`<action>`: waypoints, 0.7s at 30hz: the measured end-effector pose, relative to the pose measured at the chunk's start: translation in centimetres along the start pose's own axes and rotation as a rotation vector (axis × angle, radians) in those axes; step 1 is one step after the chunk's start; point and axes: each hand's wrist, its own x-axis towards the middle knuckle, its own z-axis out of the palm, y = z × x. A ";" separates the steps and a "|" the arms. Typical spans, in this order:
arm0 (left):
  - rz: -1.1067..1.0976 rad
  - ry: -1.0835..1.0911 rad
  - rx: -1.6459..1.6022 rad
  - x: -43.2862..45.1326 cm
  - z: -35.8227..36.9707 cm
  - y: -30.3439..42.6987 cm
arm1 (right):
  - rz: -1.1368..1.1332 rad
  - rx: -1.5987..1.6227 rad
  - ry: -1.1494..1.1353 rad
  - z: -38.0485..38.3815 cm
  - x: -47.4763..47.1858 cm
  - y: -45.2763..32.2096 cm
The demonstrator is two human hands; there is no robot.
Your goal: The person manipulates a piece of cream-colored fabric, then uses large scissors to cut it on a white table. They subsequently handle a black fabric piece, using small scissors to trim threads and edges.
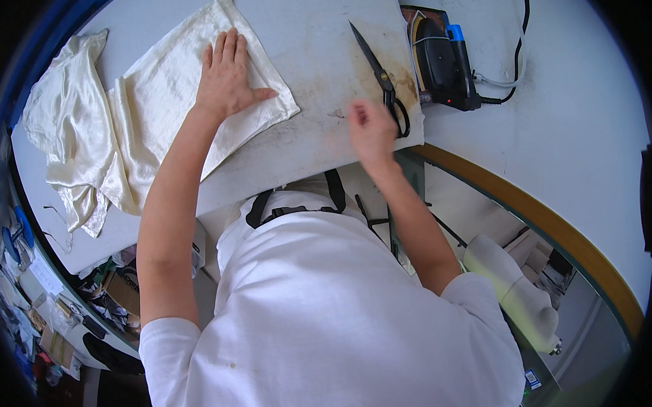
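My left hand (227,80) lies flat on a cream satin garment piece (163,88), thumb spread towards its right edge. The fabric is smooth under the palm and bunched into folds at its left end. My right hand (373,127) is blurred, its fingers curled in, just left of the handles of black tailor's shears (385,83). Whether it holds anything small cannot be made out. The shears lie closed on the padded ironing surface (309,37), their blades pointing away from me.
A black electric iron (437,59) with a blue button rests right of the pad, its cord (519,51) running back. Wire-framed glasses (57,229) lie at the table's left. A wood-edged glass panel (525,202) curves on my right, and a cardboard box (123,290) sits below left.
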 end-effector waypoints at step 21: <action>0.017 -0.049 0.053 0.3 -0.3 -0.4 | 0.683 0.804 -0.730 -9.0 -5.3 5.0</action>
